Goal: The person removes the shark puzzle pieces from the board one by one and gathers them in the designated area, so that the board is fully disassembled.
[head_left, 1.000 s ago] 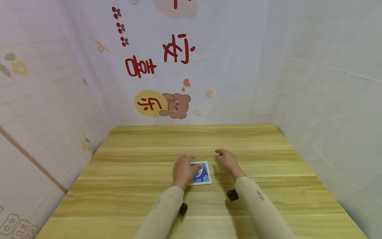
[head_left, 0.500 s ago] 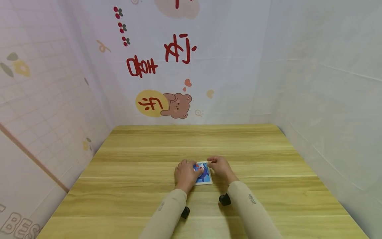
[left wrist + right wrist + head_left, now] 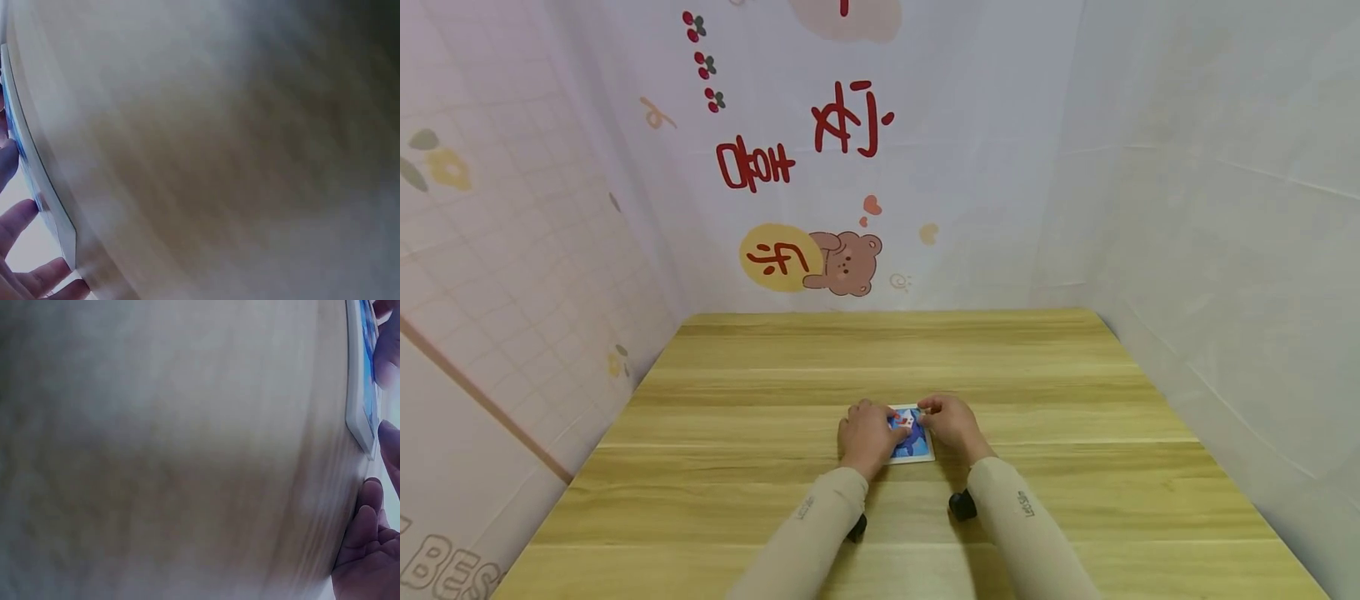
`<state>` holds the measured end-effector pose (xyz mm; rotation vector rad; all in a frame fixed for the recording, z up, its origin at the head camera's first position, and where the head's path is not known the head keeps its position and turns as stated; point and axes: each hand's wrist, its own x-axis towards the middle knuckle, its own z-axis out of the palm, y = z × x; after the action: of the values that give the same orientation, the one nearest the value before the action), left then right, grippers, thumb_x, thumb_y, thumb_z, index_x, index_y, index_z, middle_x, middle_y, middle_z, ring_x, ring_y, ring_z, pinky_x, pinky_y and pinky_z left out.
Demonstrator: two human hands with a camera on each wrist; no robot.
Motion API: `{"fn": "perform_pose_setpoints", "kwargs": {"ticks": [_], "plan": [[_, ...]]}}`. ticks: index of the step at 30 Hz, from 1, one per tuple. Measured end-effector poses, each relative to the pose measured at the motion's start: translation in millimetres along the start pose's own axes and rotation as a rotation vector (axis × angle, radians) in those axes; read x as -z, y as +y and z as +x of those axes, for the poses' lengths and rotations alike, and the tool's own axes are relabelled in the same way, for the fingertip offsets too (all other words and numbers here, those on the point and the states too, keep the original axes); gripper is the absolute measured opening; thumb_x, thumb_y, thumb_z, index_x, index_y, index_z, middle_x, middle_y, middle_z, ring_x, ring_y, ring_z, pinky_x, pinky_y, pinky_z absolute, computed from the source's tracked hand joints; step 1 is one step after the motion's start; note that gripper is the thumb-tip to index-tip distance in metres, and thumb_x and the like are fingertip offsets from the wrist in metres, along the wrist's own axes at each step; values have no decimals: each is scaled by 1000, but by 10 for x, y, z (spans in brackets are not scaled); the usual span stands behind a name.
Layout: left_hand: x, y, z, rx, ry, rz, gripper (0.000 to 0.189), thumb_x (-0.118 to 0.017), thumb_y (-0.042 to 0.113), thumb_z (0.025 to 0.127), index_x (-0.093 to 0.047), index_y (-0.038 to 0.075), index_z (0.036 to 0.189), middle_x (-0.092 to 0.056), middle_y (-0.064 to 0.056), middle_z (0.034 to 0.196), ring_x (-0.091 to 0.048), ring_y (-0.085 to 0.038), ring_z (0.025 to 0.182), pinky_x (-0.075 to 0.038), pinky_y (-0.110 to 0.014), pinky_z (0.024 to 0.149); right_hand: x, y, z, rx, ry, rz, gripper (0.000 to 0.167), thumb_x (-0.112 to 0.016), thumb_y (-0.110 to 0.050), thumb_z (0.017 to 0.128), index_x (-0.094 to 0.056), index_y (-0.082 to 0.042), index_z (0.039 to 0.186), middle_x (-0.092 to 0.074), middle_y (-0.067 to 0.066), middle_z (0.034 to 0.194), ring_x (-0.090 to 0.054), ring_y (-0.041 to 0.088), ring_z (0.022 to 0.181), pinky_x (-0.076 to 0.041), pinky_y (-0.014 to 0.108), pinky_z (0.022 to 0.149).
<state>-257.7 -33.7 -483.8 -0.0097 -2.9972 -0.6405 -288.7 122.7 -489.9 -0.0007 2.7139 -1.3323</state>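
In the head view, a small picture board [image 3: 913, 450] with a white border lies on the wooden table. A blue sea animal with red and white patches shows on it. Over its left part rests my left hand [image 3: 867, 435], thumb on the picture and fingers spread. The left wrist view catches these fingertips [image 3: 24, 212] at the board's surface and corner. At the board's far right edge is my right hand [image 3: 951, 419], thumb and index finger close together. Its lower fingers [image 3: 365, 525] are bent in the right wrist view; I cannot tell whether it pinches anything.
The wooden table [image 3: 760, 367] reaches back to a white cloth wall [image 3: 985, 167] printed with a bear and red characters. Pale cloth also stands at both sides. Black wrist cameras [image 3: 962, 504] sit under the light sleeves.
My right hand has come left and nearer to me, from beside the board to its far right edge. My left hand stays on the board with little movement.
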Motion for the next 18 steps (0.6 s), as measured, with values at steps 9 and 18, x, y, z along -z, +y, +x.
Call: {"fn": "perform_pose_setpoints", "kwargs": {"ticks": [9, 18], "plan": [[10, -30, 6, -6, -26, 21, 44, -77, 50, 82, -77, 20, 113, -61, -6, 102, -56, -28, 100, -45, -47, 82, -28, 17, 15, 13, 3, -36, 22, -73, -8, 88, -75, -6, 109, -69, 8, 101, -58, 23, 91, -47, 45, 88], [23, -67, 21, -37, -40, 94, 49, -74, 58, 81, -74, 28, 120, -60, -6, 102, -55, -28, 97, -45, -47, 81, -33, 11, 5, 32, 3, -61, 24, -71, -10, 89, -76, -6, 112, -70, 13, 117, -58, 33, 118, -43, 49, 100]]}}
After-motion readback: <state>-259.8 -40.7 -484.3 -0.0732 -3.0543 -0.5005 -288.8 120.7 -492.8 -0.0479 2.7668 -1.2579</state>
